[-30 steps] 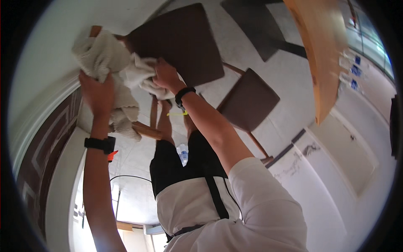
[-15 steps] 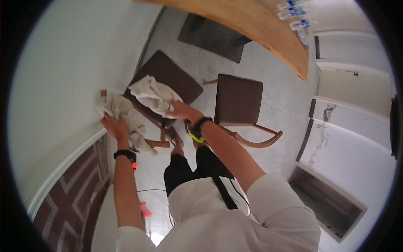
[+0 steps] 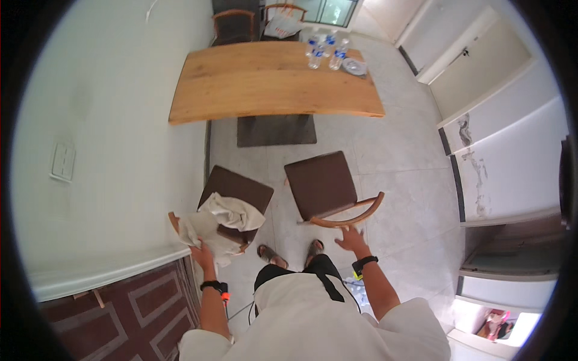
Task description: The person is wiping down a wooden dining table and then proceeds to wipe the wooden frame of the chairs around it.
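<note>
A left chair with a dark brown seat stands by the wall. One crumpled beige cloth lies on its seat, and another beige cloth hangs over its wooden backrest; whether they join I cannot tell. My left hand is closed on the hanging cloth at the backrest, its fingertips partly hidden. Over by the right chair, my right hand is empty, fingers apart, just at the near side of the curved wooden back rail. Contact with that rail is unclear.
Beyond the chairs stands a wooden table with several clear bottles and a round grey dish. More chairs and a white bag are behind it. A white wall borders the left.
My right hand has let go of the cloth on the seat and moved right to the other chair's rail. My left hand stays at the draped backrest. The view has tilted up.
</note>
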The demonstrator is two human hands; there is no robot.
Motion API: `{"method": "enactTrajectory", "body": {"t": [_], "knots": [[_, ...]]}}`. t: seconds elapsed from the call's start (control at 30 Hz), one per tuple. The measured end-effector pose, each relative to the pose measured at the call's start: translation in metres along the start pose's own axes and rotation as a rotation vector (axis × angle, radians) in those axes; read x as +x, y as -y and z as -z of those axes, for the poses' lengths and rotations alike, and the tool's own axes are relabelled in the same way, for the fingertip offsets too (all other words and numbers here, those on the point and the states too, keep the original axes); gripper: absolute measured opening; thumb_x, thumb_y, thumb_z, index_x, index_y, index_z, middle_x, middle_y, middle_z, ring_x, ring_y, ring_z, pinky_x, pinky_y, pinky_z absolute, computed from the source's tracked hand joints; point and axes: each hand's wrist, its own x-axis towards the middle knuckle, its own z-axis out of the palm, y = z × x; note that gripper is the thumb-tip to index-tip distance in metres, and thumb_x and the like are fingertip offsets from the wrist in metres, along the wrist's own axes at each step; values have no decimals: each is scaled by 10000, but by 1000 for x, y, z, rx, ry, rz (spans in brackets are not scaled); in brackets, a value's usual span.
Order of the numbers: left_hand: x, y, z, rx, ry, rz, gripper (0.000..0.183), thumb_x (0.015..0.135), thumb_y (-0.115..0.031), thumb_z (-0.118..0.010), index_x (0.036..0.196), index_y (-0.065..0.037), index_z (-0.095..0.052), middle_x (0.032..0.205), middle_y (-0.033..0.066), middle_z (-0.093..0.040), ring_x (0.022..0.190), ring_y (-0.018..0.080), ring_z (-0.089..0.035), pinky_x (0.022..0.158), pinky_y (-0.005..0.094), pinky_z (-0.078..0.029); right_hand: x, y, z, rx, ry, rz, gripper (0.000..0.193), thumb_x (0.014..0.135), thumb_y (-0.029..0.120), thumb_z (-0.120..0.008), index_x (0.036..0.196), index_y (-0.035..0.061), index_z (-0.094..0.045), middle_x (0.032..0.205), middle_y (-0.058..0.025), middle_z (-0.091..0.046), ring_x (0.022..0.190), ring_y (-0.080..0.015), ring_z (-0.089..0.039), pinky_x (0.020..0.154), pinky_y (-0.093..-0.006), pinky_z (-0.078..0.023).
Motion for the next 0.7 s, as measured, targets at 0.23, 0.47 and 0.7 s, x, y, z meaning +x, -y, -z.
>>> {"method": "enactTrajectory", "body": {"t": [0.23,0.47,0.7], "knots": [[-149,-170,-59,-282,620,-160,403,913,-318,-667,1077,48,-632,1036,171,-687,967,294,-634,862,386,-465,-30,-3,20,543,138,503,680,868,352,-680,1422,58,-418,1317,-218,-552,1222,-330,-531,1043,-404,-417],[-326,-324,-139,-651,1320,-121,416,978,-310,-573,1231,19,-537,1130,119,-616,1052,217,-563,932,355,-441,-50,-102,64,817,-110,615,558,848,175,-681,1348,13,-494,1430,-203,-459,1280,-322,-484,1056,-413,-401],[-403,-357,-200,-325,1566,-344,509,962,-287,-582,1340,17,-427,1244,147,-577,1143,237,-548,993,359,-426,-80,-233,75,1173,-150,180,419,826,48,-580,1242,-5,-581,1181,-155,-667,1134,-242,-606,974,-342,-453]]}}
